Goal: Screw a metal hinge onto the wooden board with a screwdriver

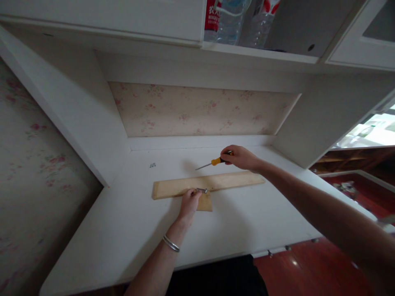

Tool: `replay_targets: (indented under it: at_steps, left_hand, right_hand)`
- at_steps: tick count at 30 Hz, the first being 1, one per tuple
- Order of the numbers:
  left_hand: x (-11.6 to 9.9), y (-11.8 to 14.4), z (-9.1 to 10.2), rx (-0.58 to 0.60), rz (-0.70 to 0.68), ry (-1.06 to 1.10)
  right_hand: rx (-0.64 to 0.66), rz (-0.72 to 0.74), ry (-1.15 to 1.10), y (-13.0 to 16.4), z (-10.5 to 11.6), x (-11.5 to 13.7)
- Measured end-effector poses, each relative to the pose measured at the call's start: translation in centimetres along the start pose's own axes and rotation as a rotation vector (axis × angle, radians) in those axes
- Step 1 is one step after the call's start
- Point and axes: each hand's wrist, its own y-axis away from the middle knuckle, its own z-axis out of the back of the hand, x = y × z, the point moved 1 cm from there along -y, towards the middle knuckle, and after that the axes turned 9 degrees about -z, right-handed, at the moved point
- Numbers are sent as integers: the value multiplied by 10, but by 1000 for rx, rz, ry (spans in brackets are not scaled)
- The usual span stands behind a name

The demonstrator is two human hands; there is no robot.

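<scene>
On a white desk (129, 230) set into a niche, a long wooden strip (216, 183) lies flat, running left to right, with a smaller wooden piece (206, 202) tucked against its near edge around the middle, so the two form a joint at that spot. The left hand (189, 202) rests right on this joint, its fingers pinched around a small screw (202, 190) that lies over the seam, tip pointing right; resting there, the hand seems both to steady the wood and to keep the screw where it is. The right hand (240, 157) hovers just beyond the strip's far edge, fingers wrapped around the yellow-and-black handle of a screwdriver (212, 162), whose metal shaft slants left and slightly near, clear of the wood and well apart from the screw head. A few spare screws (152, 165) sit together on the desk to the far left, out of the way of both hands yet near enough to reach. A silver bracelet (170, 243) circles the left wrist. Up on the shelf (259, 52) stand water bottles (228, 20).
</scene>
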Motion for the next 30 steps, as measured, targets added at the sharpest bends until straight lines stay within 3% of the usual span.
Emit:
replay_targets:
  at_steps: [4, 7, 10, 13, 15, 20, 26, 30]
  left_hand:
    - [-2, 0, -1, -9, 6, 17]
    - [-3, -1, -1, -17, 3, 30]
    - [-2, -1, -3, -20, 16, 39]
    - [-1, 0, -2, -29, 20, 45]
    - [-1, 0, -2, -29, 15, 50]
    - [-2, -3, 1, -41, -16, 55]
    - [-3, -7, 9, -130, -2, 95]
    - [-12, -13, 29, -176, 47, 163]
  right_hand:
    - [-61, -294, -874, 8, -25, -49]
    - [26, -428, -1137, 22, -41, -67]
    - [146, -521, -1186, 31, -53, -70]
    - [241, -531, -1123, 29, -66, -66]
    - [266, -453, -1030, 20, -75, -64]
    - [85, -96, -376, -25, -102, -56]
    - [0, 119, -30, -90, -142, -24]
    - [18, 262, 191, -116, -177, 1]
